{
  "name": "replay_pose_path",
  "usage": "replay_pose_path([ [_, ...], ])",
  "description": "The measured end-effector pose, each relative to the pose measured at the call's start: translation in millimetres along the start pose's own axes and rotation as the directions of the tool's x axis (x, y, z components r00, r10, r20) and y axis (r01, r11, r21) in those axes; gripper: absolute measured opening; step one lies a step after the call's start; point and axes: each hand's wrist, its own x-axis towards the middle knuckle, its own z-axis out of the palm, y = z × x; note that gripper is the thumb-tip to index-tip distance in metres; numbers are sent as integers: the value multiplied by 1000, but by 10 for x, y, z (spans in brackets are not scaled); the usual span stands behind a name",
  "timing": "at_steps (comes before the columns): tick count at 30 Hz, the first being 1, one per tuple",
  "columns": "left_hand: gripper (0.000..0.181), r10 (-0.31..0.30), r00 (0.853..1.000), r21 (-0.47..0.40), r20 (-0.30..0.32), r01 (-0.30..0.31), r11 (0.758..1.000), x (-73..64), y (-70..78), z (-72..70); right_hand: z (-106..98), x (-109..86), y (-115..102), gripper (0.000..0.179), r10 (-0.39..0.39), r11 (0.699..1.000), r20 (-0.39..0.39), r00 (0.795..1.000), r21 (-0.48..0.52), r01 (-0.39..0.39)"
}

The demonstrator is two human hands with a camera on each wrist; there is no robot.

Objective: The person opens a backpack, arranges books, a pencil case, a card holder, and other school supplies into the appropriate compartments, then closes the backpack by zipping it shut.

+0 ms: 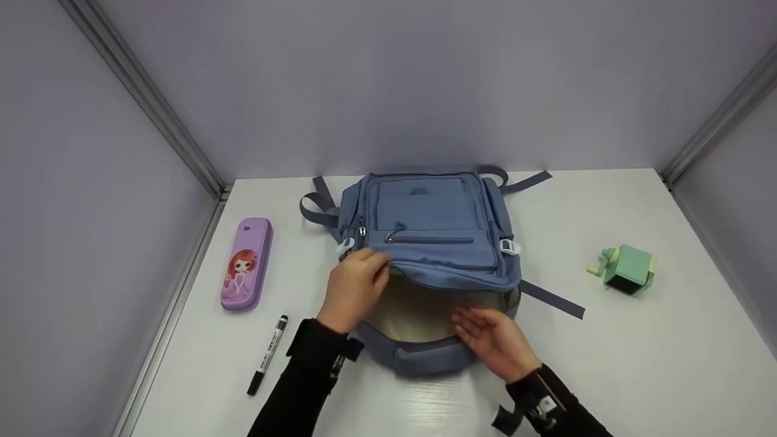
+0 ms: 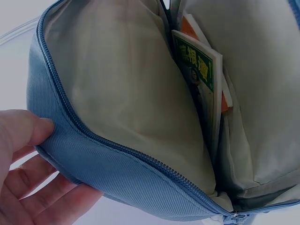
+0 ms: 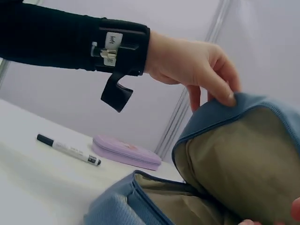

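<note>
A blue backpack (image 1: 425, 209) lies on the table with its main compartment unzipped and gaping toward me. My left hand (image 1: 357, 290) pinches the upper edge of the opening near its left corner and holds it raised; the left wrist view shows thumb and fingers on either side of the fabric. My right hand (image 1: 498, 343) is at the right side of the opening, fingers extended over the lower rim, holding nothing visible. Inside, in the left wrist view, a book with a green and white cover (image 2: 199, 70) stands against an orange-edged book (image 2: 227, 99).
To the left lie a purple pencil case (image 1: 247, 264) with a cartoon girl and a black-and-white marker (image 1: 268, 355). A green sharpener-like device with a crank (image 1: 630, 267) stands at the right. Backpack straps (image 1: 553, 300) spread over the white table; grey walls (image 1: 425, 85) enclose it.
</note>
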Motion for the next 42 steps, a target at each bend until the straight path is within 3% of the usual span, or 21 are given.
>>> replay_pose_path([
  [3, 9, 6, 1000, 14, 0, -6, 1000, -92, 9, 25, -155, -150, -70, 25, -18, 996, -12, 1000, -83, 17],
  [5, 9, 7, 1000, 24, 2, -7, 1000, -177, 12, 55, -240, -216, -120, 28, -54, 993, -71, 996, -111, 46],
  [11, 12, 5, 1000, 43, 3, -5, 999, -485, 2, 207, -492, -233, -278, 30, -152, 979, -233, 961, -167, 115],
  [17, 15, -9, 1000, 55, 15, 8, 998, -770, -5, 357, -712, -115, -435, 25, -174, 971, -273, 946, -205, 119],
  [22, 16, -33, 999, 79, 32, 31, 996, -956, 3, 459, -768, 64, -603, 21, -219, 953, -288, 932, -270, 140],
  [26, 16, -52, 998, 94, 39, 48, 994, -1058, 4, 526, -748, 249, -733, 13, -307, 901, -305, 902, -399, 171],
  [28, 16, -59, 997, 96, 42, 55, 994, -1093, 2, 550, -737, 344, -781, 14, -351, 849, -302, 886, -501, 166],
  [30, 17, -64, 997, 93, 43, 60, 994, -1114, -1, 569, -739, 444, -817, 20, -406, 766, -289, 867, -624, 151],
  [32, 18, -70, 997, 85, 42, 66, 994, -1126, -4, 579, -757, 542, -846, 25, -456, 654, -266, 850, -747, 117],
  [35, 20, -80, 996, 79, 39, 77, 994, -1130, -4, 585, -807, 686, -877, 29, -527, 458, -216, 822, -887, 61],
  [37, 20, -86, 996, 77, 36, 83, 994, -1135, -3, 590, -853, 767, -893, 31, -546, 351, -179, 818, -936, 29],
  [42, 19, -100, 994, 72, 40, 97, 993, -1167, 11, 612, -963, 912, -903, 36, -557, 139, -62, 828, -990, 19],
])
